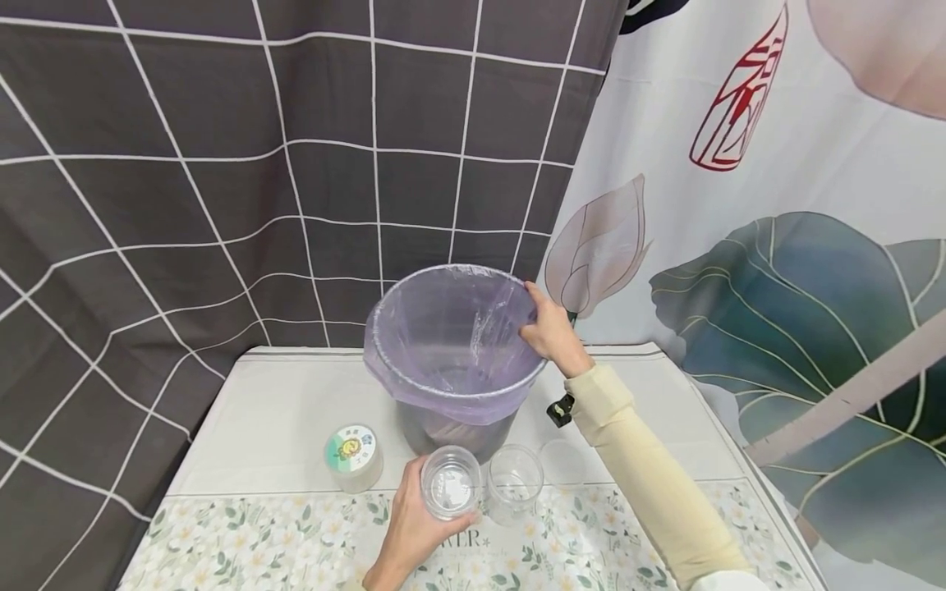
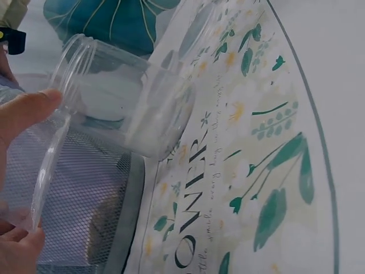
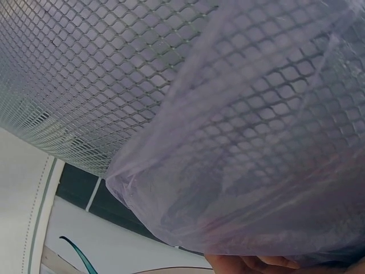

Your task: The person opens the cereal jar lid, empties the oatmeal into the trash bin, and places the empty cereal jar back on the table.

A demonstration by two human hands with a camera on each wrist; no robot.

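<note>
In the head view my left hand (image 1: 417, 521) grips a clear plastic jar (image 1: 451, 484) in front of the bin, its round mouth facing up. The left wrist view shows the thumb and fingers (image 2: 28, 114) at that jar's edge. Just right of it stands a second clear jar (image 1: 515, 480). My right hand (image 1: 554, 330) grips the right rim of a mesh waste bin (image 1: 461, 431), over the purple bag (image 1: 436, 328) that lines it. From the right wrist, the bag's folded edge (image 3: 199, 211) hangs over the mesh, partly hiding the fingers.
Left of the bin stands a clear jar with a green and white printed top (image 1: 353, 455). A clear disc, perhaps a lid (image 1: 563, 462), lies at the right. The table's flowered mat (image 1: 259, 533) spreads along the front. Dark gridded cloth (image 1: 310, 189) hangs behind.
</note>
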